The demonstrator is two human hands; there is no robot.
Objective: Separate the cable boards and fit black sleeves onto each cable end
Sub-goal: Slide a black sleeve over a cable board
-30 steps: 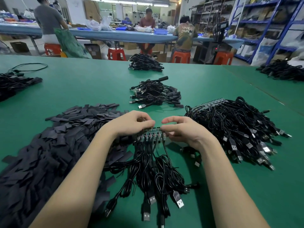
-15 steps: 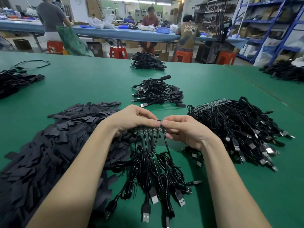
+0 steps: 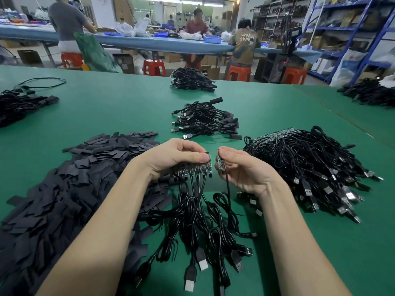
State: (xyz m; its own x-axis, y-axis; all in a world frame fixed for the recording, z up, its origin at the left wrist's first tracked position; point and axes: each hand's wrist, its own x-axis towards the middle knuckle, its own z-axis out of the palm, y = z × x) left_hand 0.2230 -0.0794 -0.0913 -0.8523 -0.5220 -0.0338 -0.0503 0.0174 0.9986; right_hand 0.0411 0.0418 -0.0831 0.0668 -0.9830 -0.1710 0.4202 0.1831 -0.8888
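My left hand [image 3: 171,158] grips a joined strip of small green cable boards [image 3: 193,169], each with a black USB cable [image 3: 198,223] hanging down onto the green table. My right hand [image 3: 241,169] pinches one single board [image 3: 220,162], a small gap away from the strip's right end, with its own cable trailing below. A large heap of flat black sleeves [image 3: 64,189] lies to the left of my left arm. At the right sits a pile of cables on unseparated board strips [image 3: 310,163].
A small pile of sleeved cables [image 3: 205,122] lies just beyond my hands, another pile [image 3: 191,82] at the table's far edge, and more cables at far left [image 3: 21,103] and far right [image 3: 369,92]. People sit on red stools [image 3: 154,67] at a blue bench behind.
The right-end board has come off the strip: my hands, together on the strip before, are now apart, with the single board in my right hand.
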